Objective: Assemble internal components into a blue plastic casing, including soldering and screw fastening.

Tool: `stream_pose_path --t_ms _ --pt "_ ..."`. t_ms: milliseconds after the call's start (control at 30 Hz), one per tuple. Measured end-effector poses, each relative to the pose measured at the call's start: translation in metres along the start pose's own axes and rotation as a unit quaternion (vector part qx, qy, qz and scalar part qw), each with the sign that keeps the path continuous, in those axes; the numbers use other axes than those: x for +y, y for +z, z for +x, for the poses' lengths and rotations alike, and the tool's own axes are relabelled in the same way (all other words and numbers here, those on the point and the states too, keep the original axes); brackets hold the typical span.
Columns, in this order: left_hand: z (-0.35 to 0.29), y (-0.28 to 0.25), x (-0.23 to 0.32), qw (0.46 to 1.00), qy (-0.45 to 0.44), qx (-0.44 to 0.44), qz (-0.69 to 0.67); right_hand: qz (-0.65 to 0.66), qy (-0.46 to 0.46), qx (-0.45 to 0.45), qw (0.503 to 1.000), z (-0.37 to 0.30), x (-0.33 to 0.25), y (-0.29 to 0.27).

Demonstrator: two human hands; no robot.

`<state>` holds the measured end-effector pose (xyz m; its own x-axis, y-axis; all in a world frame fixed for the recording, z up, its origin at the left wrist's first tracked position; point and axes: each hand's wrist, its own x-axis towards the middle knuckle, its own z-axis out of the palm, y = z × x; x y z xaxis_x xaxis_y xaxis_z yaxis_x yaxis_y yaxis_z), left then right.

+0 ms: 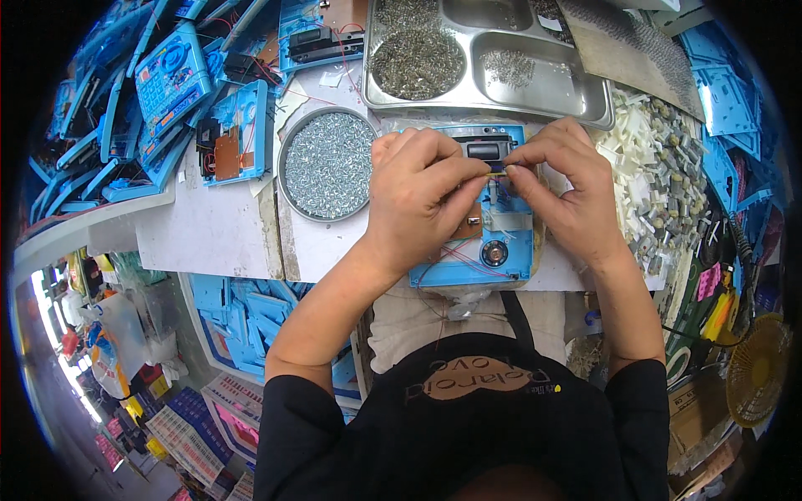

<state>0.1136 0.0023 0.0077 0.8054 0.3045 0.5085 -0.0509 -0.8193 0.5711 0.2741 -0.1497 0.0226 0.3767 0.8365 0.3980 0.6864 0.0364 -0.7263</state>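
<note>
My left hand (422,179) and my right hand (576,184) meet over an open blue plastic casing (523,250). Thumb and forefinger of each hand are pinched together on a thin yellowish piece (497,174), too small to name surely. Inside the casing sit a black boxy part (486,151) near the far edge, a round speaker (494,253) at the near right and a brown circuit board (473,224). Red wires run across the near part. My left fingers hide much of the casing's left side.
Left of the casing stands a round tray (281,171) of small silver screws. A steel compartment tray (472,105) with small metal parts lies beyond. White plastic pieces (637,154) are heaped at right. Blue casings (171,77) pile up at far left; another open casing (261,138) lies nearer.
</note>
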Motion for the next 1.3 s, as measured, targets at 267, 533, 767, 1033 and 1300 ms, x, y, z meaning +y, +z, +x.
stream_pose_path --t_ms 267,533,767,1033,1300 --pt "0.007 -0.006 -0.004 0.995 0.067 -0.064 0.024 0.008 0.027 -0.007 1.000 0.001 0.001 -0.001" --pt "-0.001 -0.025 -0.004 0.985 0.083 -0.148 0.043 -0.002 0.029 -0.005 1.000 -0.002 0.001 0.001" --pt "-0.016 -0.021 -0.010 0.995 -0.053 -0.052 -0.062 -0.007 0.005 -0.024 1.000 -0.001 -0.005 0.004" --pt "-0.002 -0.013 -0.008 1.000 -0.011 0.004 -0.009 -0.019 0.019 -0.037 0.999 -0.005 -0.005 0.002" --pt "0.017 -0.011 -0.010 0.992 0.103 -0.059 0.049 -0.044 -0.002 -0.039 0.998 -0.011 -0.003 0.003"
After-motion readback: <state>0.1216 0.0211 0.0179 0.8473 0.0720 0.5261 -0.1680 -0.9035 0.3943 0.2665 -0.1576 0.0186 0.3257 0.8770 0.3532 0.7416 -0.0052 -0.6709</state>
